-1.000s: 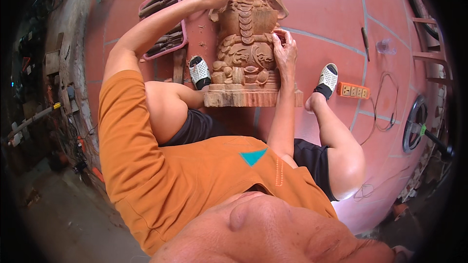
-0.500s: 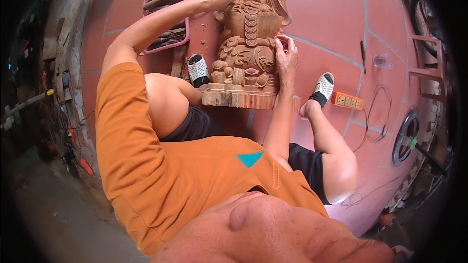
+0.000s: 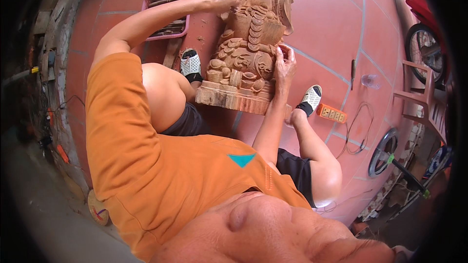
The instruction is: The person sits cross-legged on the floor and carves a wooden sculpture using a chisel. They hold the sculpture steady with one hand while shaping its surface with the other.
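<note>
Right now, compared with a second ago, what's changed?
The view swung right: more of the red motorbike shows, and the green chair left the picture. No grasp or release is visible. Your left hand stayed at the left side of the carved statue, your right hand at its right.

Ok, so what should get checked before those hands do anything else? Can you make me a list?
1. Right hand at the wooden carving: ok, its fingertips are at the carving's right side.
2. Left hand free of tools: cannot tell; it is curled by the carving's upper left side, and its inside is hidden.
3. Tools within reach: ok, it seems; the pink basket of tools sits left of the carving.
4. Floor tidy: not ok; a thin dark tool lies loose on the right.
5. Orange power strip switched off: cannot tell.
</note>
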Demonstrator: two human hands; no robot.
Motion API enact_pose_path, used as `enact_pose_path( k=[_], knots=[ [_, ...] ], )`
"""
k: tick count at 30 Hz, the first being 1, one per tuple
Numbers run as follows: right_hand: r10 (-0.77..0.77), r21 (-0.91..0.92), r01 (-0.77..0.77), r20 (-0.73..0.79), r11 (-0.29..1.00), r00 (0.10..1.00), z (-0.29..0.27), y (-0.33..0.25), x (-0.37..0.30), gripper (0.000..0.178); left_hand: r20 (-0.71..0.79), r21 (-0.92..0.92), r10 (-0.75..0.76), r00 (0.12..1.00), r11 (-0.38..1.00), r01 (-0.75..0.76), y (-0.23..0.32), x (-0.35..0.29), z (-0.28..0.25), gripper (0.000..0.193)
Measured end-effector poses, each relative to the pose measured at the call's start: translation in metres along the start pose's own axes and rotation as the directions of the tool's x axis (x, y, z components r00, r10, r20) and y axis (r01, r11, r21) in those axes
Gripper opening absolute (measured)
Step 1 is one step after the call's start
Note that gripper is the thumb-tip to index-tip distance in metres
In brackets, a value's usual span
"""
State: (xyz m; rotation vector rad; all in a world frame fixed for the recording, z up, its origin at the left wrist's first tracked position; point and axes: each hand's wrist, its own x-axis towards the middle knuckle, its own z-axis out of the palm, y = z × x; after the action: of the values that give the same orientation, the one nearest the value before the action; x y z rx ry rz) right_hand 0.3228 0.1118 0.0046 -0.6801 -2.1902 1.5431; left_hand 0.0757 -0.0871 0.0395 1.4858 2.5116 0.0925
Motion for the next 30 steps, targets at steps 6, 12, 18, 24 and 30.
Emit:
enact_pose_path(
  k=[6,12,18,24,30],
  knots=[
    [-0.035,-0.060,0.034,-0.015,0.998,0.999,-0.001,0.008,0.001,0.017,0.230,0.100,-0.003,0.973,0.995,-0.021,-0.001,-0.011,-0.031,0.013],
    [0.034,0.040,-0.035,0.042,0.999,0.999,0.001,0.006,0.002,0.018,-0.068,-0.134,0.014,0.998,0.991,-0.023,-0.009,-0.008,-0.002,0.022],
    [-0.020,0.006,0.020,0.027,1.000,0.999,0.004,0.016,0.004,0.019,0.523,0.082,-0.073,0.849,0.996,0.035,-0.010,-0.011,-0.011,0.013],
    [0.039,0.052,-0.041,0.026,0.998,0.999,0.002,0.010,0.004,0.018,-0.012,-0.324,0.110,0.994,0.940,-0.108,-0.014,-0.012,-0.016,0.023],
    [-0.004,0.050,0.003,0.010,0.999,1.000,0.002,0.009,0.002,0.017,0.038,-0.411,0.073,0.997,0.910,-0.051,0.003,-0.004,-0.006,0.025]
  ],
)
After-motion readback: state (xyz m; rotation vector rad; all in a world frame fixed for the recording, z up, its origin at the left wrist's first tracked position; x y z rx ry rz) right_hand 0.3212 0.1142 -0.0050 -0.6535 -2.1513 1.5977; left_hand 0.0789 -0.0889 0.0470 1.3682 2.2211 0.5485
